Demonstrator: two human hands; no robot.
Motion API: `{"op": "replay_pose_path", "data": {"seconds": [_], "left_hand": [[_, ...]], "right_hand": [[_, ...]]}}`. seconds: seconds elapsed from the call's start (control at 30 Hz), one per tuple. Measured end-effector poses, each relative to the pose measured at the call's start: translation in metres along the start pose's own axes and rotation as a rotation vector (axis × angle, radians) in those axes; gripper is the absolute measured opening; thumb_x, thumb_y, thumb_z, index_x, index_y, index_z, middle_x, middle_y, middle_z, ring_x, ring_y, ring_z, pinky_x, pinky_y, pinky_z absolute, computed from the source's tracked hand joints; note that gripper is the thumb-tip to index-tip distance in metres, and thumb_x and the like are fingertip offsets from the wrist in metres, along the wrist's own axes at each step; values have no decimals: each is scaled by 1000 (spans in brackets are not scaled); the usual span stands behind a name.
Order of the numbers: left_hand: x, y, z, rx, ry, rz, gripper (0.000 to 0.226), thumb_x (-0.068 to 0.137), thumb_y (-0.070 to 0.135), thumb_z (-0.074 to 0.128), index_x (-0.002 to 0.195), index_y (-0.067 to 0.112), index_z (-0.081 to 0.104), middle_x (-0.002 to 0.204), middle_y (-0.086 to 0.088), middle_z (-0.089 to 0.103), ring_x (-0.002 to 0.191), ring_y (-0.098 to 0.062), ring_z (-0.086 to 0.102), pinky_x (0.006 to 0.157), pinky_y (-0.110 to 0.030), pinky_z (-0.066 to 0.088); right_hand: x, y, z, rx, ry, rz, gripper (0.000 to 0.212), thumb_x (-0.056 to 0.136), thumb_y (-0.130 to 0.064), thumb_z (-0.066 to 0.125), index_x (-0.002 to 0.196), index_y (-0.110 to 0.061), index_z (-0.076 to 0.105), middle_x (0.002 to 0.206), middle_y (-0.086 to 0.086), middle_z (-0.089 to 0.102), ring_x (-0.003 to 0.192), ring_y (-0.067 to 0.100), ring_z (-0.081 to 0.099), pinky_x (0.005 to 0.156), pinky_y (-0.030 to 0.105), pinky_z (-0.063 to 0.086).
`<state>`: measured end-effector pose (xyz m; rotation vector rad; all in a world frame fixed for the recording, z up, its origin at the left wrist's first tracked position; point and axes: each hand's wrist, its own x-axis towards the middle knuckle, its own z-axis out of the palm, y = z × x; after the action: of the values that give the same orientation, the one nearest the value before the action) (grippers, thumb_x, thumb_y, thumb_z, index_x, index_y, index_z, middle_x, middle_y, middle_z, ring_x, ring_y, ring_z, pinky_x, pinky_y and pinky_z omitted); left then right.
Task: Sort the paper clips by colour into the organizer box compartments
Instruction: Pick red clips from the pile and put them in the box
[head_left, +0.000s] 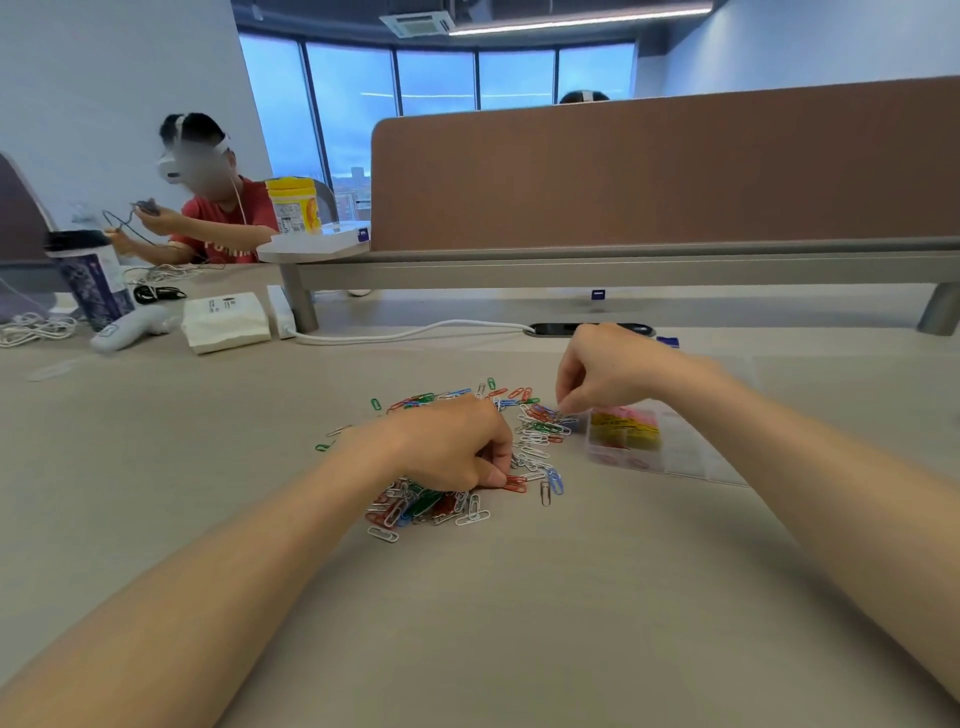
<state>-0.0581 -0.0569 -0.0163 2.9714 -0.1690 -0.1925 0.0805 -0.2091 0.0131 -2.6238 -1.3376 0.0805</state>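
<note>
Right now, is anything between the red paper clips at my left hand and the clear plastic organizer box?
Only loose flat clips lie between the red paper clips and clear plastic organizer box; the right hand sits off that path.

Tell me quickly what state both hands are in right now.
Left hand: closed, pinching red paper clips.
Right hand: fingers pinched down into the pile; whether it holds a clip cannot be told.
</note>
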Motion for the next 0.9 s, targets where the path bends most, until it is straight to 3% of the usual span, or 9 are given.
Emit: {"op": "replay_pose_path", "data": {"seconds": [0.13, 0.33, 0.5, 0.7, 0.8, 0.9], "left_hand": [[-1, 0, 0, -1, -21, -8, 10, 92, 22, 62, 82, 23, 62, 85, 8, 63, 78, -7, 55, 68, -21, 43], [-1, -3, 2, -8, -7, -16, 6, 92, 22, 62, 91, 18, 65, 89, 5, 65, 80, -9, 58, 74, -26, 49], [0, -3, 3, -26, 35, -12, 5, 91, 23, 63, 92, 20, 66, 89, 7, 66, 77, -5, 57, 68, -18, 45], [1, -1, 3, -19, 39, -12, 7, 91, 24, 64, 84, 23, 63, 83, 8, 63, 73, -4, 55, 65, -18, 41], [1, -1, 4, -17, 35, -11, 18, 91, 24, 64, 75, 27, 57, 79, 8, 62, 73, -8, 55, 67, -23, 44], [2, -2, 4, -28, 33, -21, 14, 91, 22, 64, 78, 20, 60, 80, 3, 63, 74, -12, 56, 70, -28, 47]], "right_hand": [[4, -4, 5, -30, -33, -5, 3, 78, -22, 80, 79, -21, 77, 74, -10, 70, 75, 9, 66, 64, 23, 52], [6, -11, 14, -66, -92, -37, 7, 74, -27, 83, 78, -24, 78, 75, -11, 72, 74, 6, 66, 71, 28, 57], [2, -11, 21, -78, -60, -34, 3, 79, -22, 79, 77, -21, 76, 73, -9, 67, 75, 10, 62, 64, 24, 47], [-1, -12, 24, -66, -87, -14, 15, 84, -16, 70, 70, -20, 69, 70, -8, 63, 69, 7, 55, 62, 24, 45], [-2, -10, 18, -37, -73, 1, 10, 85, -16, 69, 76, -15, 72, 75, -6, 66, 73, 11, 59, 64, 26, 48], [-5, -8, 8, -10, -79, 14, 11, 87, -17, 68, 76, -18, 70, 75, -8, 65, 73, 10, 58, 62, 24, 45]]}}
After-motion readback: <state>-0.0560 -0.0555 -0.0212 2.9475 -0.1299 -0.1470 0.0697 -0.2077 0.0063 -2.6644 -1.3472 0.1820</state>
